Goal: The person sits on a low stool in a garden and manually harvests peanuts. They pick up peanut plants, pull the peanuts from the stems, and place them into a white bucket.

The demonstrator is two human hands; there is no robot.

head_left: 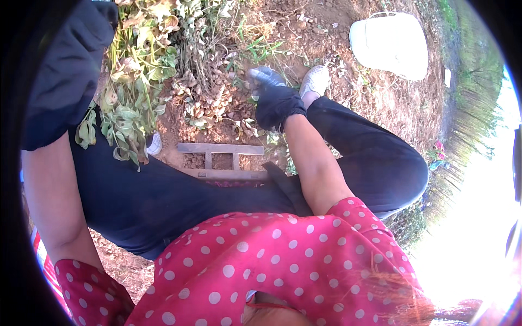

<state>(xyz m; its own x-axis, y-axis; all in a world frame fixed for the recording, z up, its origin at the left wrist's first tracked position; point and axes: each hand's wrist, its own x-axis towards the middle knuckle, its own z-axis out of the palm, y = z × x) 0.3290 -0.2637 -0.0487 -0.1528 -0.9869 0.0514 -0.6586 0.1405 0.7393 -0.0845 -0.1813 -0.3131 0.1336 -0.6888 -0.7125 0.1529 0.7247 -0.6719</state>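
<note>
My right hand (265,77), in a grey glove below a dark cuff, reaches over the ground beside a heap of peanuts (209,103). Its fingers are smeared by motion, and I cannot make out anything in them. On the left, my left arm (57,190) stretches up in a loose dark sleeve cover (70,81); the hand itself does not show. Next to that sleeve, a leafy bunch of wilting green and yellow plants (130,108) hangs over my left leg. Drier, browner plants (198,49) lie between the bunch and my right hand.
A frame of flat bars (220,148) lies between my legs. My light shoe (315,80) rests on the reddish soil just right of my right hand. Farther right stands a white container (390,46) with a thin handle. Tall grass (470,103) borders the right side.
</note>
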